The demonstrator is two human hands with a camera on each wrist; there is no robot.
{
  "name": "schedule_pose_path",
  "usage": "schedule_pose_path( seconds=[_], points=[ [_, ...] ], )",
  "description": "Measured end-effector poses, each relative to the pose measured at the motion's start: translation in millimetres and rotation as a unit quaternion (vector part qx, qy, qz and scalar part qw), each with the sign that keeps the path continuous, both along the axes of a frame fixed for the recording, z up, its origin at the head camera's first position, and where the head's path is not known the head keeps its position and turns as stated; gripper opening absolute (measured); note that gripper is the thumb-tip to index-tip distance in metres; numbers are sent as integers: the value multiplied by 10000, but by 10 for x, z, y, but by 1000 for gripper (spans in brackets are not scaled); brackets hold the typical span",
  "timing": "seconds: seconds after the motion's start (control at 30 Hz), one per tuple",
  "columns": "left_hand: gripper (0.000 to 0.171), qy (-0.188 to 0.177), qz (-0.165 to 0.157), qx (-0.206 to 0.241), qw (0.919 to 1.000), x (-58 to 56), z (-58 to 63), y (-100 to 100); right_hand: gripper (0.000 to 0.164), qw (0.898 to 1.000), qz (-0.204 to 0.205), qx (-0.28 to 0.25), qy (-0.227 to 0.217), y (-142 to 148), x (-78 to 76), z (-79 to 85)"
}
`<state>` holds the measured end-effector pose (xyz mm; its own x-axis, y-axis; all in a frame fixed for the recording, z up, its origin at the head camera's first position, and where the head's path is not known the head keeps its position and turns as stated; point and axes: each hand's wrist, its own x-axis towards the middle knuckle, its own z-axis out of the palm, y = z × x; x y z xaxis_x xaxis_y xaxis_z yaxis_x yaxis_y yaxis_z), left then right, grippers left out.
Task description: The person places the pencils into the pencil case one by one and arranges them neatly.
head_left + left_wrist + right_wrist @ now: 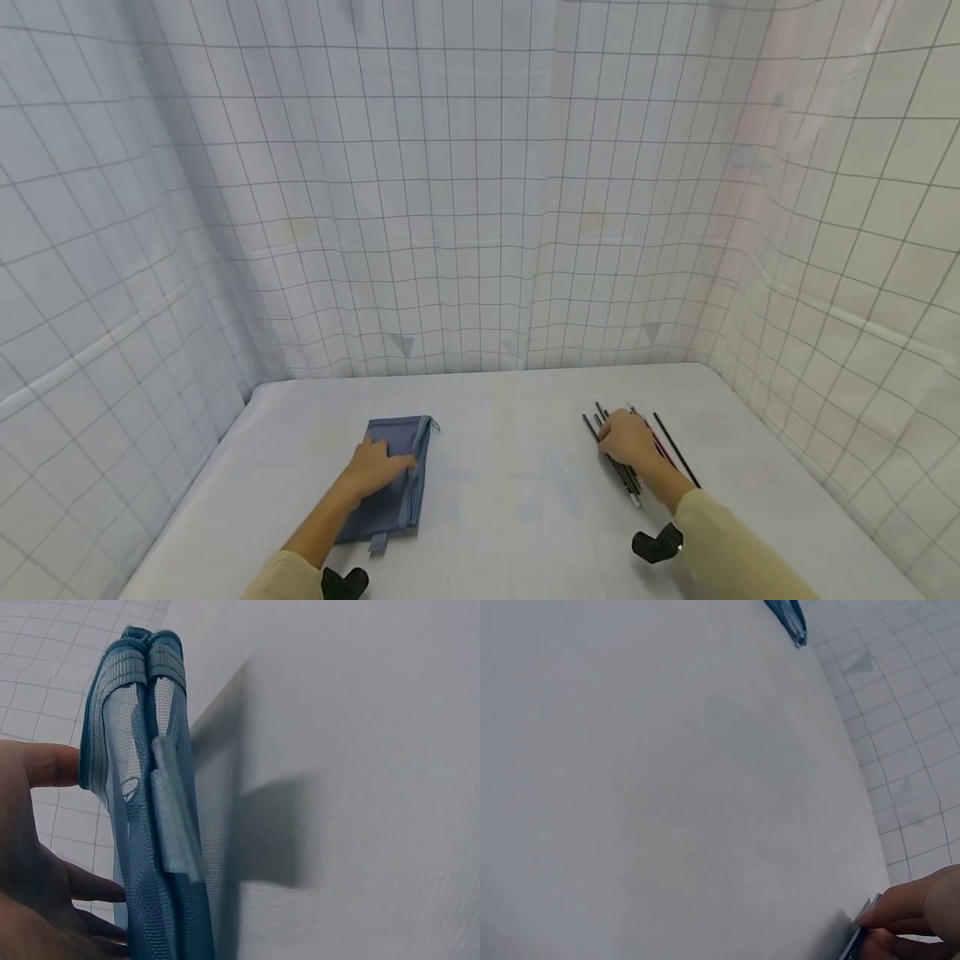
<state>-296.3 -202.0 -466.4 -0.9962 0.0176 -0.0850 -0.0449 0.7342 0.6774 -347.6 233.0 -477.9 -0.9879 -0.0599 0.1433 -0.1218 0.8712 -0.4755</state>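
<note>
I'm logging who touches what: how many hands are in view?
2: the left hand rests on the blue pouch; the right hand is at the pencils.

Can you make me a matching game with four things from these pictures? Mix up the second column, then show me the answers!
Things:
1. pouch
2. right hand
3. table
4. left hand

Match with:
A. at the pencils
B. on the pouch
C. blue
D. white

Right pairs: 1-C, 2-A, 3-D, 4-B
</note>
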Motion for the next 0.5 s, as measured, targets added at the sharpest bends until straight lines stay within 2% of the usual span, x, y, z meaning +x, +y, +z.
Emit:
schedule_pose_path(
  seconds=[0.1, 0.17, 0.33, 0.43, 0.5],
  points=[
    [93, -18, 4, 36, 10000, 13, 5, 0, 17, 9961, -164, -762, -417, 34, -9, 14],
    [92, 1, -7, 33, 10000, 16, 3, -2, 18, 9867, -234, -1451, -697, 52, -5, 30],
    [92, -4, -20, 62, 10000, 13, 3, -12, 20, 9489, -381, -2864, -1271, 63, 0, 96],
    [92, -14, -21, 95, 10000, 7, 6, -19, 23, 9252, -520, -3453, -1486, 50, -3, 129],
    [92, -5, -29, 121, 9999, 4, 8, -23, 26, 9130, -548, -3725, -1570, 35, -6, 144]
  ],
)
